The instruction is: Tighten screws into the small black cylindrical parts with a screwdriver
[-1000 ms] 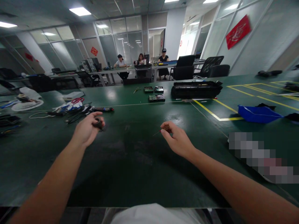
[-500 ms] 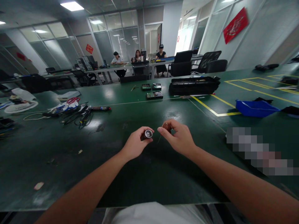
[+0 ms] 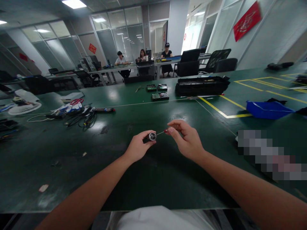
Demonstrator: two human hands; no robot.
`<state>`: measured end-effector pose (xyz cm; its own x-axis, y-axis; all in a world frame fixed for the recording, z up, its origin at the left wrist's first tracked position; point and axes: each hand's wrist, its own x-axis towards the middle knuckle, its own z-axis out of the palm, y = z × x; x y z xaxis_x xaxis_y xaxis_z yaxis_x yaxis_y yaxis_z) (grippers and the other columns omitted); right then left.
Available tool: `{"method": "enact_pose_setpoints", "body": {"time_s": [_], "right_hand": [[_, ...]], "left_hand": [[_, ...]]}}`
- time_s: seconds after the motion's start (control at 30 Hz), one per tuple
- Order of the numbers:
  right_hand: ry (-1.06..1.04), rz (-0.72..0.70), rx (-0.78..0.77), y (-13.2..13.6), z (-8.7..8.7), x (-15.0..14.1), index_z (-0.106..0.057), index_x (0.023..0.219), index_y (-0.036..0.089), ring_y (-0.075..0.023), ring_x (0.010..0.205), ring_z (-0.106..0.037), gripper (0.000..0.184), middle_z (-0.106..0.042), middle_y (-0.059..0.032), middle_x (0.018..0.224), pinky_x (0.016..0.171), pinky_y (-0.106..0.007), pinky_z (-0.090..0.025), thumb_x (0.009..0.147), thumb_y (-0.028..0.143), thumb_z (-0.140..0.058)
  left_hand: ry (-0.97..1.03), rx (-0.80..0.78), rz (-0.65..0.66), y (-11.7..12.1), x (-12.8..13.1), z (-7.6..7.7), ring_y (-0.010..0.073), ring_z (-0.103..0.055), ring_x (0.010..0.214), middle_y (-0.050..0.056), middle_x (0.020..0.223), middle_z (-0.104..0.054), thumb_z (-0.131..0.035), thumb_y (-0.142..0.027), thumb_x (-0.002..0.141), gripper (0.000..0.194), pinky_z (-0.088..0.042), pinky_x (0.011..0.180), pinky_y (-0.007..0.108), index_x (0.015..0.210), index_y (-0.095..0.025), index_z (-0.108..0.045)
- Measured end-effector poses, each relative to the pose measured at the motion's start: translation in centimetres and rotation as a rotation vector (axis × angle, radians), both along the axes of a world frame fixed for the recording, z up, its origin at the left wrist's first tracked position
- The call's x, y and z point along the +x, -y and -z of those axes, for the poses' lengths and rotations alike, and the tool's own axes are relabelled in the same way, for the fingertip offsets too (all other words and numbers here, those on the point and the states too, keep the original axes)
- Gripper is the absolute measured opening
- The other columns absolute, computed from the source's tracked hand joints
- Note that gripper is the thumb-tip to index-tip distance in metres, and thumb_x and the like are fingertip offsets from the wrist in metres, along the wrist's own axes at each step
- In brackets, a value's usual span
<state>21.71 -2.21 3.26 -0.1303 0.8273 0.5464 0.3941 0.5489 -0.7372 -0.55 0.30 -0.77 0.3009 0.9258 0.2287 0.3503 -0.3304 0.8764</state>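
Closed round a small dark cylinder with a silver-rimmed open end (image 3: pixel 152 136), my left hand (image 3: pixel 137 145) keeps that end facing up toward me. What kind of part it is I cannot make out. My right hand (image 3: pixel 185 137) grips a screwdriver (image 3: pixel 160 133) with a thin metal shaft and a reddish handle mostly hidden by the fingers. The shaft slants down to the left, its tip at or inside the cylinder's open end. Both hands are above the green table (image 3: pixel 120 185).
Cables (image 3: pixel 82 118) and red-handled scissors (image 3: pixel 76 101) lie left. Several circuit-board drives (image 3: pixel 160 96) and a long black housing (image 3: pixel 202 85) are farther back. A blue tray (image 3: pixel 268 110) sits right, near yellow tape lines. People sit at a far desk.
The screwdriver has swung from pointing down beside the cylinder to reaching into its open end. My right hand has turned; my left hand has hardly moved.
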Motion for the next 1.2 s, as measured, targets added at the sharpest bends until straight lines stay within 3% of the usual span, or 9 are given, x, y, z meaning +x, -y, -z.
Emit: {"method": "enact_pose_setpoints", "body": {"time_s": [0.53,0.7,0.8,0.97,1.1,1.2], "right_hand": [[0.034,0.127,0.004,-0.42,-0.68,-0.09,-0.063,0.098,0.021,-0.0193,0.077,-0.071,0.017,-0.075,-0.0044,0.085,0.068,-0.031,-0.051,0.097,0.036,-0.056],[0.174,0.228,0.056,-0.48,-0.69,0.12,-0.056,0.065,0.022,-0.0119,0.049,-0.051,0.038,-0.058,0.0028,0.055,0.049,-0.026,-0.036,0.089,0.05,-0.065],[0.229,0.232,0.08,-0.4,-0.72,0.1,-0.047,0.055,0.022,-0.0099,0.042,-0.042,0.048,-0.047,0.0047,0.046,0.045,-0.026,-0.029,0.088,0.053,-0.065],[0.265,0.19,0.063,-0.38,-0.77,0.1,-0.058,0.069,0.022,-0.0135,0.052,-0.054,0.035,-0.06,0.0016,0.059,0.051,-0.027,-0.037,0.089,0.05,-0.066],[0.25,0.053,0.038,-0.52,-0.68,0.21,-0.063,0.097,0.023,-0.0189,0.073,-0.068,0.014,-0.073,-0.003,0.084,0.063,-0.03,-0.05,0.094,0.036,-0.062],[0.26,-0.045,0.043,-0.49,-0.78,0.28,-0.062,0.105,0.023,-0.0204,0.085,-0.071,0.012,-0.074,-0.0042,0.093,0.074,-0.032,-0.053,0.096,0.029,-0.057]], "left_hand": [[-0.03,0.015,-0.031,0.14,-0.09,-0.73,0.0247,-0.064,0.115,0.005,0.122,-0.07,-0.075,-0.021,0.082,0.041,-0.043,0.111,0.043,0.122,-0.025,-0.07],[-0.046,0.045,-0.04,0.12,-0.12,-0.65,0.0251,-0.065,0.115,0.006,0.121,-0.071,-0.075,-0.02,0.081,0.04,-0.045,0.11,0.043,0.12,-0.024,-0.07],[-0.066,0.068,-0.043,0.14,-0.18,-0.71,0.0259,-0.063,0.119,0.006,0.123,-0.071,-0.075,-0.019,0.081,0.04,-0.045,0.111,0.044,0.12,-0.025,-0.071],[-0.097,0.084,-0.045,0.08,-0.47,-0.59,0.026,-0.062,0.121,0.005,0.125,-0.07,-0.075,-0.02,0.082,0.04,-0.045,0.11,0.045,0.122,-0.027,-0.07],[-0.11,0.096,-0.056,-0.1,-0.66,-0.28,0.0254,-0.062,0.12,0.005,0.125,-0.069,-0.074,-0.021,0.083,0.039,-0.045,0.109,0.043,0.121,-0.027,-0.07],[-0.117,0.107,-0.054,-0.14,-0.64,-0.24,0.0251,-0.063,0.117,0.005,0.122,-0.07,-0.074,-0.02,0.082,0.038,-0.046,0.108,0.042,0.12,-0.026,-0.071]]}}
